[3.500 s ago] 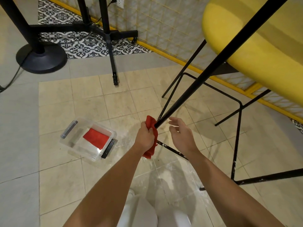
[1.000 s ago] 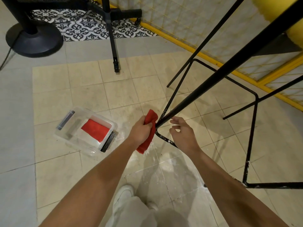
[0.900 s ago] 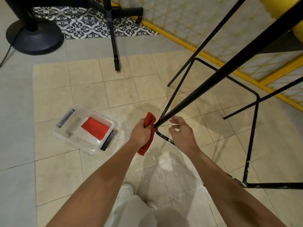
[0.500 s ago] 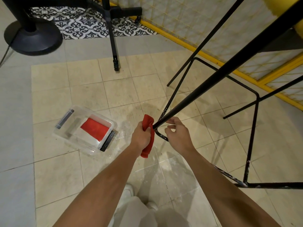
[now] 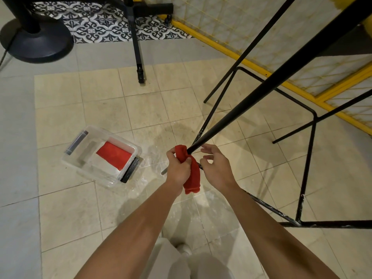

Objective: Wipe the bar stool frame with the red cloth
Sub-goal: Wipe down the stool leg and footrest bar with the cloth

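The black metal bar stool frame (image 5: 259, 91) slants down from the upper right to the floor in the middle of the view. My left hand (image 5: 178, 169) grips the red cloth (image 5: 192, 174), which is wrapped round the low end of the near leg; the cloth's tail hangs below my fist. My right hand (image 5: 217, 168) hovers just right of the cloth with its fingers loosely spread, holding nothing. The leg's foot is hidden behind the cloth and my hands.
A clear plastic box (image 5: 100, 156) with a second red cloth (image 5: 114, 155) in it lies on the tiles to the left. A black round stand base (image 5: 36, 43) and a black tripod leg (image 5: 138, 57) stand at the back. A yellow-edged wall (image 5: 261, 71) runs behind the stool.
My left hand has slid the red cloth a little down the leg toward the floor. My right hand has drawn slightly back from the leg and spread its fingers.
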`<control>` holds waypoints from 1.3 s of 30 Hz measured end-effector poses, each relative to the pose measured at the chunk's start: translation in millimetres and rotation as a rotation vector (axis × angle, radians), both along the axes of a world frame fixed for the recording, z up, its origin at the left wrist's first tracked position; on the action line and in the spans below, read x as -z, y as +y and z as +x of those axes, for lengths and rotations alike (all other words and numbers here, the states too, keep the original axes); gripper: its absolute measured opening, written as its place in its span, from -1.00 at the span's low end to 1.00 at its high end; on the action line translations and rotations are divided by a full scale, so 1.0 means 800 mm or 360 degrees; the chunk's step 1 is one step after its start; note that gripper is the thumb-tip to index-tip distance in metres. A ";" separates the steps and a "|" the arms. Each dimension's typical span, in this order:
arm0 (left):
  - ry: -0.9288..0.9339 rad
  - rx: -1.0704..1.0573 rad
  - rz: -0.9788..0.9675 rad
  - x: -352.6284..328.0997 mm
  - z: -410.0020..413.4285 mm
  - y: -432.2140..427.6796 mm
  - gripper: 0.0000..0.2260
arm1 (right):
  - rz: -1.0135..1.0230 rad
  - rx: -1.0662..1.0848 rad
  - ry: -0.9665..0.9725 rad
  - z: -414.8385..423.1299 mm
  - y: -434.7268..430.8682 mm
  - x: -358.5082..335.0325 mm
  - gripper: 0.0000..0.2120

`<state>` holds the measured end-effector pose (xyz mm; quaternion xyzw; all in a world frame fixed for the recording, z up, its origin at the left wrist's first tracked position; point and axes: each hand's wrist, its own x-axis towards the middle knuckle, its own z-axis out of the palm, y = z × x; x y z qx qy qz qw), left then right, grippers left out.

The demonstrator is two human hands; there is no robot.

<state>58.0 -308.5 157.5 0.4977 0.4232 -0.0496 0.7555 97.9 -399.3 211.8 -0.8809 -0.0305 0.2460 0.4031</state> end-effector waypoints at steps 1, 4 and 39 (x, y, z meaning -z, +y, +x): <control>0.0038 -0.0012 -0.0011 0.002 0.000 0.001 -0.70 | -0.0006 0.0001 -0.0001 0.000 -0.002 -0.001 -0.59; 0.0105 -0.0016 0.0004 0.002 0.000 0.003 -0.71 | -0.0018 0.0003 -0.0010 0.002 -0.010 -0.003 -0.58; 0.0249 0.0470 0.0086 -0.078 -0.022 -0.001 -0.79 | -0.0076 0.0272 0.0025 0.022 -0.039 -0.035 -0.64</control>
